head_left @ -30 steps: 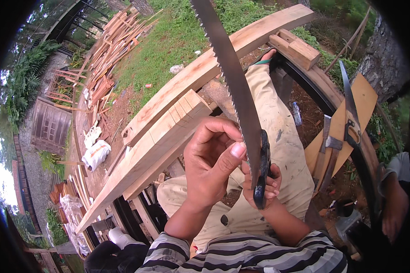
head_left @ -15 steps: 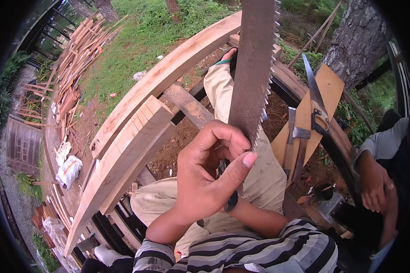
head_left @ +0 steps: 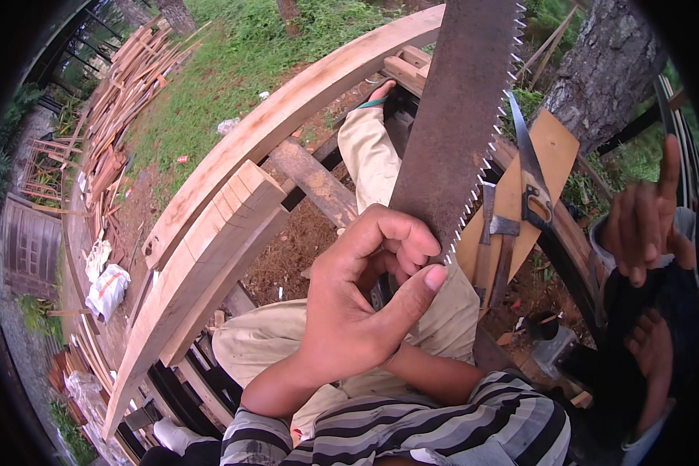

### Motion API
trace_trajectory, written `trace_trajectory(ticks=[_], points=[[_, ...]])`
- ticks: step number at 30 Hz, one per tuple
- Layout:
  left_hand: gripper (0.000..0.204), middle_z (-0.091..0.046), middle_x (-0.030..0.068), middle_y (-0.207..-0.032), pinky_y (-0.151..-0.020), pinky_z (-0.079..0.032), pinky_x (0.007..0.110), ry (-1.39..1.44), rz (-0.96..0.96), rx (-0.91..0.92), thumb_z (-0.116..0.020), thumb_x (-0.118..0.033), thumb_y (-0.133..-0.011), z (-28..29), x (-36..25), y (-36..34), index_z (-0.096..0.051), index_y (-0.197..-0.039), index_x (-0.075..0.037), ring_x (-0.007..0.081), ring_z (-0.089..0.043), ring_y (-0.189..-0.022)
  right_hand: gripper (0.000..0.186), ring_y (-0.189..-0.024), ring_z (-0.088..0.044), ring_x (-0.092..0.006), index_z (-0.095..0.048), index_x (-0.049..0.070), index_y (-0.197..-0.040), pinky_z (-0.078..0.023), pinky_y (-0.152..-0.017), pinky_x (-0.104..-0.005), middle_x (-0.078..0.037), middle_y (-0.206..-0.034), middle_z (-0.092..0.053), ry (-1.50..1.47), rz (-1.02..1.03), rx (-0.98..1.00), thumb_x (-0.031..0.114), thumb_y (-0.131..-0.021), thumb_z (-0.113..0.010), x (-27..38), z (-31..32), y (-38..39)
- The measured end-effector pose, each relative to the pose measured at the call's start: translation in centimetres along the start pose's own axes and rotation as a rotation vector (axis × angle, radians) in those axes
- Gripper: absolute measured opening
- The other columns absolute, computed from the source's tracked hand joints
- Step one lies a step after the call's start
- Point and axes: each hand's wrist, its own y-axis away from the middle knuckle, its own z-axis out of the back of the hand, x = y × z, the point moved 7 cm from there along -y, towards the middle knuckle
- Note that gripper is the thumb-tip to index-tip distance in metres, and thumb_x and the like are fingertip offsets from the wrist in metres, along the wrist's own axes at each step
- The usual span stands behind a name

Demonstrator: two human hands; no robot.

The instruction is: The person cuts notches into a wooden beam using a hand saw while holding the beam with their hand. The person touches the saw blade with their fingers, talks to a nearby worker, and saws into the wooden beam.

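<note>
A rusty hand saw (head_left: 454,116) stands upright in front of me, its teeth facing right. My left hand (head_left: 357,311) is curled at the bottom of the blade, thumb and fingertips pinching the toothed edge. My right forearm (head_left: 435,377) runs under the left hand to the saw's dark handle (head_left: 380,293). The right hand itself is hidden behind the left. My beige-trousered legs (head_left: 369,155) stretch out below.
Curved timber beams (head_left: 287,116) and a stepped plank (head_left: 202,256) lie to the left on dark supports. On the right a board (head_left: 555,147) carries a second saw (head_left: 530,175) and a hammer (head_left: 499,233). Another person's hands (head_left: 645,221) are at the right edge, beside a tree trunk (head_left: 598,70).
The saw blade has turned its flat side toward me and come closer. My left hand has slid onto the toothed edge. The other person's hand has risen at the right.
</note>
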Motion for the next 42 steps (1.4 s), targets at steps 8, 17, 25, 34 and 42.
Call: trace_trajectory(ticks=[8, 17, 25, 34, 42], points=[[0.023, -0.065, -0.0014, -0.104, -0.084, -0.05, 0.023, 0.012, 0.013, -0.02, -0.08, 0.001, -0.1, 0.5, 0.2, -0.5, -0.067, -0.119, -0.002, 0.005, -0.061, -0.095, 0.033, -0.046, -0.063, -0.0129, -0.078, -0.001, -0.121, -0.057, -0.047, -0.025, -0.007, -0.064, -0.065, 0.048, -0.01, 0.032, 0.027, -0.106, -0.069, 1.4, 0.6, 1.1], [0.025, -0.063, 0.0031, -0.107, -0.089, -0.052, 0.028, 0.066, -0.071, -0.095, -0.076, 0.002, -0.098, 3.1, -0.3, -0.1, -0.063, -0.12, 0.001, 0.0086, -0.062, -0.098, 0.041, -0.043, -0.056, -0.0112, -0.075, 0.0, -0.117, -0.055, -0.047, -0.0223, -0.001, -0.058, -0.057, 0.165, 0.186, -0.164, 0.038, -0.103, -0.067, 2.0, 1.4, 2.3], [0.026, -0.061, 0.0038, -0.107, -0.089, -0.055, 0.026, -0.174, -0.219, -0.307, -0.078, -0.001, -0.101, 5.1, -2.6, 0.9, -0.059, -0.118, -0.001, 0.0081, -0.062, -0.097, 0.049, -0.042, -0.053, -0.0099, -0.073, 0.001, -0.131, -0.051, -0.047, -0.0231, 0.004, -0.053, -0.047, 0.304, 0.209, -0.17, 0.041, -0.103, -0.068, 2.9, 2.2, 2.6], [0.022, -0.058, 0.0015, -0.102, -0.072, -0.042, 0.022, -0.271, -0.288, -0.409, -0.076, 0.0, -0.101, 4.2, -2.2, 0.0, -0.057, -0.111, -0.004, 0.0049, -0.052, -0.084, 0.047, -0.04, -0.051, -0.0108, -0.064, 0.009, -0.072, -0.051, -0.048, -0.0225, 0.0, -0.051, -0.05, 0.521, 0.304, -0.31, 0.047, -0.1, -0.069, 4.5, 1.4, 4.2], [0.024, -0.069, 0.0065, -0.113, -0.091, -0.053, 0.029, -0.498, -0.307, -0.638, -0.074, -0.017, -0.111, 12.2, -1.3, -0.6, -0.063, -0.125, -0.001, 0.013, -0.065, -0.103, 0.038, -0.04, -0.041, -0.0129, -0.053, 0.017, -0.142, -0.047, -0.052, -0.0304, 0.0, -0.061, -0.042, 0.845, 0.571, -0.281, 0.028, -0.108, -0.064, 6.2, 0.5, 3.2]])
